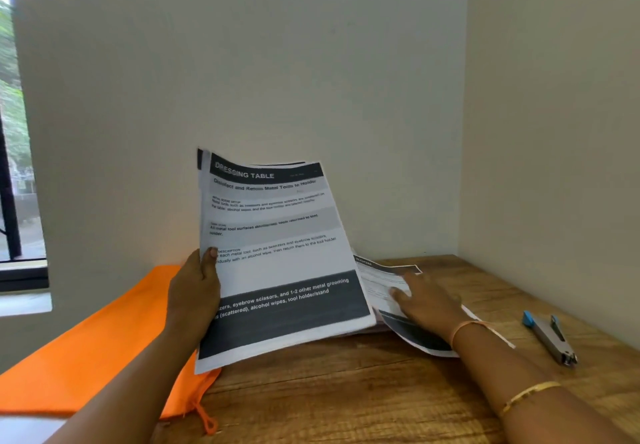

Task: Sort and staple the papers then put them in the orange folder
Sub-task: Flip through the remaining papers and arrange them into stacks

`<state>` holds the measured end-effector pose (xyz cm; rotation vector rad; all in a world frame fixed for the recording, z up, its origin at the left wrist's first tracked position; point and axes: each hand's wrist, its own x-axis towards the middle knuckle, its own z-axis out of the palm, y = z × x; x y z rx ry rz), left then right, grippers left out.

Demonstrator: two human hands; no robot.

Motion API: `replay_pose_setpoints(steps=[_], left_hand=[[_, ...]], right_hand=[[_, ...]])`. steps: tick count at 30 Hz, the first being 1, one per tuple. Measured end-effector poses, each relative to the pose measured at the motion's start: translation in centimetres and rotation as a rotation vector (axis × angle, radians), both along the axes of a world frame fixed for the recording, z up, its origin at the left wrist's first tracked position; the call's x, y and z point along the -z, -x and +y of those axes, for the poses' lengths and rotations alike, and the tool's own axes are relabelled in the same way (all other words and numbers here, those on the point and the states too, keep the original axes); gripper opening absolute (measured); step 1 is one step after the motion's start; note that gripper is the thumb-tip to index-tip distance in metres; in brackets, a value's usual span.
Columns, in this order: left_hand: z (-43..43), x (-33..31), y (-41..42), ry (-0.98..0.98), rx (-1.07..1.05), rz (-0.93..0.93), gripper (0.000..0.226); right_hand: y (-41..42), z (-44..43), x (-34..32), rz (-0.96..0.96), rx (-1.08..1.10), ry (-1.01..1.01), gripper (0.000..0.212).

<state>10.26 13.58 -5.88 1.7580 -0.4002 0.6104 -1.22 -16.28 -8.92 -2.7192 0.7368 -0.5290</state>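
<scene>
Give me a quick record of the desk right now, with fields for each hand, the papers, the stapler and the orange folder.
left hand: grips a stack of papers, raised and tilted, thumb on the front
text on top: DRESSING TABLE
right hand: fingers flat on a sheet lying on the table
stapler: on the table, far right, untouched
orange folder: lying flat at the left
</scene>
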Motion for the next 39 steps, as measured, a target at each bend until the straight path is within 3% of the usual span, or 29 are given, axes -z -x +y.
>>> replay_pose_setpoints(steps=[3,5,10,13,15,17,20,22,24,31,39], left_hand=[[0.4,0.1,-0.5,0.031,-0.013,0.043,0.038],[0.5,0.2,-0.7,0.018,-0.018,0.064,0.038],[0.2,0.6,-1.0,-0.098,0.004,0.114,0.036],[0.0,0.8,-1.0,-0.149,0.017,0.117,0.033],[-0.2,0.8,-0.6,-0.159,0.028,0.110,0.030],[-0.5,0.7,-0.3,-0.169,0.041,0.095,0.027],[-1.1,0.6,0.2,-0.206,0.052,0.071,0.023],[-1.5,0.6,0.5,-0.227,0.066,0.060,0.023],[-1.8,0.7,0.7,-0.236,0.083,0.049,0.024],[-2.1,0.7,1.1,-0.210,0.087,0.025,0.024],[-1.9,0.7,1.1,-0.091,0.223,0.086,0.031]], right_hand=[[-0.4,0.9,0.2,0.191,-0.166,-0.088,0.081],[0.0,1.7,0.0,0.395,-0.170,-0.013,0.069],[0.8,1.8,-0.7,0.438,-0.230,-0.020,0.062],[1.0,1.8,-1.2,0.282,-0.267,-0.048,0.043],[0.9,2.1,-1.5,0.032,-0.305,-0.130,0.024],[0.8,2.6,-2.0,-0.240,-0.315,-0.311,0.028],[0.9,3.5,-2.6,-0.436,-0.313,-0.562,0.040],[0.8,3.9,-2.8,-0.447,-0.347,-0.686,0.042],[0.6,4.4,-2.7,-0.390,-0.348,-0.681,0.042],[0.3,5.2,-2.2,-0.442,-0.342,-0.641,0.010],[0.2,4.8,-2.2,-0.480,-0.277,-0.653,0.026]])
